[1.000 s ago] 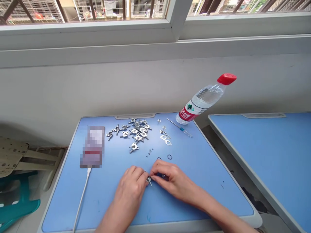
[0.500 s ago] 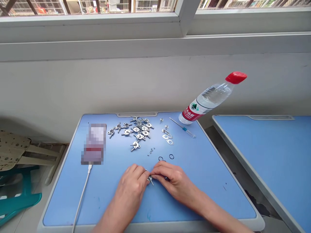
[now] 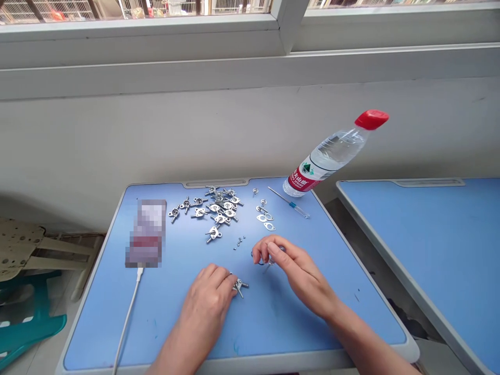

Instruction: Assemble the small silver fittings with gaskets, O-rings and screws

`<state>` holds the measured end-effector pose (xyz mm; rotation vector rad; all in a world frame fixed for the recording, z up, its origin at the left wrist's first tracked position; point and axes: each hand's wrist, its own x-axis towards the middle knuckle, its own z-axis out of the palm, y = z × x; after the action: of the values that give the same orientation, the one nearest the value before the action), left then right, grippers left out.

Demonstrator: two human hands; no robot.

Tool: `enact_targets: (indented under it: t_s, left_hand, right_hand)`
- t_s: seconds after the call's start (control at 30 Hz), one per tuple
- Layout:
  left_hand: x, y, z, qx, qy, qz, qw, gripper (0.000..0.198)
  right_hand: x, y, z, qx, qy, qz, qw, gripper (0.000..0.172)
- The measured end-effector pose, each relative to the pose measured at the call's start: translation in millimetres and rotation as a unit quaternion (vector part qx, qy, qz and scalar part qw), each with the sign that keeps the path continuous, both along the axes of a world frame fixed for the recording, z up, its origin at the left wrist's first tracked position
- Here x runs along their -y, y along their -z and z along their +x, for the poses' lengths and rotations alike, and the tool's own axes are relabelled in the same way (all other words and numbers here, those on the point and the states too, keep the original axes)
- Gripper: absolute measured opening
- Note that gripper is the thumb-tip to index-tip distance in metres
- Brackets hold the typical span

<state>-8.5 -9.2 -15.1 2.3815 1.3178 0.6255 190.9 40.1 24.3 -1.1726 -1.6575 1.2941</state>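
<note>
The metal fitting sits at two o'clock from the left hand grasping it; whether the curled right hand grips anything, I cannot tell.

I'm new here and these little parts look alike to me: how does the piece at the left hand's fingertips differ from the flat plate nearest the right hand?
The piece has rods jutting out; the flat plate is thin, with an opening in it. The left hand holds the piece, while the plate lies untouched on the blue desk. Both look silvery.
</note>
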Motion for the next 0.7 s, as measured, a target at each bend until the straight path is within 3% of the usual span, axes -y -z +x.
enact_targets:
  t_s: [0.2,0.5,0.7]
  left_hand:
    - [0,-1.0,0,-0.012,-0.002,-0.006,1.0,0.016]
    - [0,-2.7,1,-0.017,-0.003,-0.005,1.0,0.018]
    - [0,-2.2,1,-0.005,-0.002,0.0,1.0,0.016]
  right_hand:
    - [4,-6.7,-12,0.048,-0.04,0.024,0.998,0.037]
    - [8,7.3,-21,-0.01,-0.078,0.088,0.993,0.037]
    - [9,9.0,-22,0.012,-0.088,0.125,0.988,0.038]
